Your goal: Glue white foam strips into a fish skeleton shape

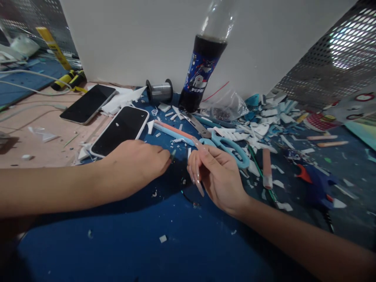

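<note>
My left hand [138,164] rests on the blue mat [164,243], fingers curled, with a small dark tip showing at its fingertips near the middle of the mat. My right hand [217,172] lies just to its right, long-nailed fingers bent and drawn together, pinching something too small to name. The two hands almost touch. Light blue scissors [226,143] lie just behind my right hand. An orange and blue pen-like stick [173,131] lies behind the gap between the hands.
Two dark phones [120,129] [88,103] lie at the left. A Pepsi bottle [202,74] and a wire spool [160,91] stand by the white wall. Paper scraps [264,117] litter the right side, with a glue gun [317,184] and glue sticks [266,166].
</note>
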Motion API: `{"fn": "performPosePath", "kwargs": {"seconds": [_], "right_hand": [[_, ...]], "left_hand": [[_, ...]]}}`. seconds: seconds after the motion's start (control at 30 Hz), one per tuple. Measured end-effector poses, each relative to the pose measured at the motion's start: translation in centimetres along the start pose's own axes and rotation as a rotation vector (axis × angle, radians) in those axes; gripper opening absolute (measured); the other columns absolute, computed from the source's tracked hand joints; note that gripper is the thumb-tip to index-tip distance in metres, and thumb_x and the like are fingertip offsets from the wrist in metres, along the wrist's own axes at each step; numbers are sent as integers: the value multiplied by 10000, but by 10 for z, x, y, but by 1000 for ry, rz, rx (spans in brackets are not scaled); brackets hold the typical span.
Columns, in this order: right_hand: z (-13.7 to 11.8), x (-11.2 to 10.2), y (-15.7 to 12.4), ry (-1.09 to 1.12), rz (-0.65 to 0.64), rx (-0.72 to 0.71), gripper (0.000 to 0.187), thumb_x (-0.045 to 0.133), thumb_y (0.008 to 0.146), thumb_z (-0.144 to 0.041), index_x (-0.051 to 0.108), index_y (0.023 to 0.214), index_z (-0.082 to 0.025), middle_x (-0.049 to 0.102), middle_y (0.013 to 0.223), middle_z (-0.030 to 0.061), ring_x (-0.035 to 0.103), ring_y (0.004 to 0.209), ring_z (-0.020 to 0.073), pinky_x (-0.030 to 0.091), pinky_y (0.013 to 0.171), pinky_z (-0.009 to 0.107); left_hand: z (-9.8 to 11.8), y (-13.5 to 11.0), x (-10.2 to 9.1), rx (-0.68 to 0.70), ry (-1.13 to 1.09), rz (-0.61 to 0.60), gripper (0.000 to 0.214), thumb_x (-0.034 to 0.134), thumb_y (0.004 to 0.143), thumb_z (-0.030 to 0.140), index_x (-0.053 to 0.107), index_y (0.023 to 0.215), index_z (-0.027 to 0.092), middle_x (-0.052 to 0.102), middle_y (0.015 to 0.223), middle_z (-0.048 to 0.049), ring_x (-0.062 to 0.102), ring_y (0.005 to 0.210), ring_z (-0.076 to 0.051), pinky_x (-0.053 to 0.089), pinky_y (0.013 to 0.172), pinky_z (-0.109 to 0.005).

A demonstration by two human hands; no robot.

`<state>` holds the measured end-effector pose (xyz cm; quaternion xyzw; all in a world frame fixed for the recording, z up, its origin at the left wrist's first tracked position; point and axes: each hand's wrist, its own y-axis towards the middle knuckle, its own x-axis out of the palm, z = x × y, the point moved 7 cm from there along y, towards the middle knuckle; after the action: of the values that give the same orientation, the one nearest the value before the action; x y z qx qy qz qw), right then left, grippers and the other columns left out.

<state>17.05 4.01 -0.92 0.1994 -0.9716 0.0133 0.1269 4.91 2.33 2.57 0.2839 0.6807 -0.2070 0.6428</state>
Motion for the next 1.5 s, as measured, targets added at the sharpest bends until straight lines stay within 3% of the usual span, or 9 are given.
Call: {"fn": "performPosePath", "kwargs": {"seconds": [0.1,0.23,0.3,0.43,0.57,0.87,1.27,1.5], "right_hand": [[1,-1,0,25,6,-16,384,568,929,-405,555,593,-218,524,493,-37,473,437,92,398,406,220],[-1,-3,-1,29,32,-44,387,574,929,-388,562,587,-208,528,491,-35,476,440,84,399,425,220],[-2,-2,-1,30,36,-50,387,574,930,-377,555,582,-210,519,481,-37,475,431,84,387,405,218],[-3,-1,-1,44,30,-40,372,567,934,-373,556,592,-227,517,486,-39,467,421,90,395,392,225],[-2,-1,-1,38,19,-28,373,553,943,-368,562,596,-233,527,491,-40,465,420,90,427,421,240],[-3,-1,-1,72,1,-59,373,547,956,-331,585,604,-213,540,489,-41,476,423,69,428,434,215],[-6,1,-5,40,16,-107,329,576,941,-337,604,645,-198,588,545,-39,535,422,65,448,405,199],[-14,5,-7,-119,18,-130,302,581,936,-295,639,658,-191,641,570,-27,602,472,60,481,453,169]], "left_hand": [[-9,1,-14,-80,-277,187,232,522,862,213,543,634,174,515,512,35,471,448,-106,286,450,-247],[-19,2,0,-294,-921,116,229,536,863,240,547,645,171,516,529,59,459,458,-60,356,438,-169],[-18,2,7,-330,-1074,103,223,530,874,226,540,659,169,515,544,64,475,476,-49,376,445,-145],[-19,3,8,-294,-1131,207,163,576,852,190,563,692,160,540,583,61,515,513,-41,412,484,-130],[-21,3,11,-282,-1194,234,107,607,848,194,591,748,159,577,629,50,563,540,-52,454,513,-145],[-21,0,4,-214,-1061,331,97,641,837,177,633,741,173,622,648,50,551,567,-49,430,529,-144],[-22,2,11,-258,-1256,288,200,546,905,220,577,716,162,516,663,58,446,602,-45,373,566,-143],[-18,-4,18,-338,-1439,262,247,503,933,245,550,707,159,495,646,57,434,593,-46,365,560,-147]]}}
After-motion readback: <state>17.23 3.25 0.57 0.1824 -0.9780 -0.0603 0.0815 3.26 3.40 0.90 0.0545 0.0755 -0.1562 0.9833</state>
